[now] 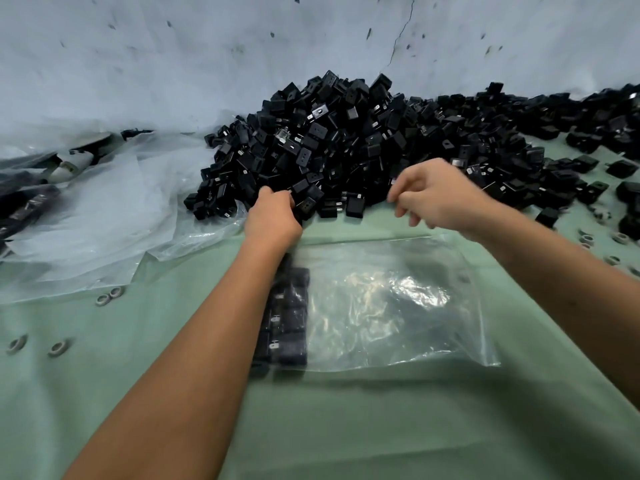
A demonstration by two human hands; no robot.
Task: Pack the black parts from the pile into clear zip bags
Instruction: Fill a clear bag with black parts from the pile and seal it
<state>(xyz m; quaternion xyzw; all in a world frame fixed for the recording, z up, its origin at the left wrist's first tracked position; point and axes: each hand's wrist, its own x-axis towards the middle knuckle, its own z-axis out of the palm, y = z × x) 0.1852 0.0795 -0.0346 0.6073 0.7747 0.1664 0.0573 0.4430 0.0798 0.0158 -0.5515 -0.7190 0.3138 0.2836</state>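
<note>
My left hand [273, 216] reached to the near edge of the pile of black parts [346, 147], which was heaped at the far side of the green tabletop [346, 427] against a pale, scuffed wall [207, 57]. The fingers of that hand were curled round black parts [306, 202] at the foot of the heap; how many they held I could not tell, as the back of the hand hid them. My right hand [440, 199] hung to the right of it, just above the pile's near edge, its fingers [401, 207] loosely bent and drooping, thumb and forefinger close together at the tip. They seemed to pinch nothing I could make out.

Below both hands a clear zip bag [398, 306] lay flat on the tabletop, its mouth toward the pile. A neat column of black parts [287, 320] lay along its left side, partly behind my left forearm; they looked to be inside the bag.

More black parts trailed off to the far right. Crumpled clear plastic sheeting [104, 209] lay to the left of the pile. Small grey rings [110, 296] were scattered on the tabletop at the near left and along the right edge.
</note>
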